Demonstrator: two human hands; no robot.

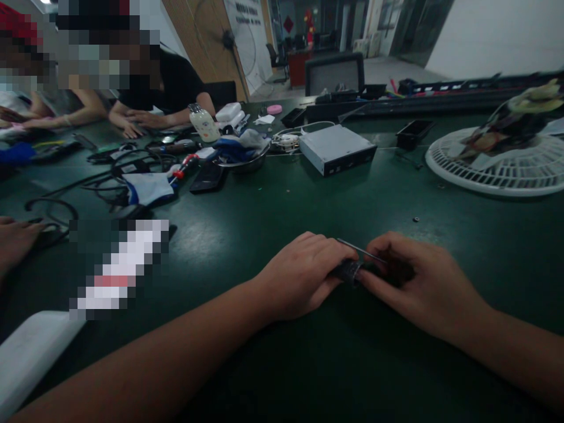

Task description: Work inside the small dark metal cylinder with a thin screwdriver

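Observation:
My left hand is closed around a small dark cylindrical part with a ridged or lined surface, and its fingers cover most of it. Close beside it, my right hand is curled round a dark reddish-brown piece, partly in shadow, whose kind I cannot make out. A thin metal rod runs slantwise from the right hand's fingers to above the left fingertips. The right thumb touches or nearly touches the cylindrical part. Both hands are just above the dark green table.
A silver disc drive lies ahead. At right stands a white fan grille with parts on it; a small nut-like piece lies nearer. Cables, a red-handled screwdriver and a bowl crowd the left. Other people sit there.

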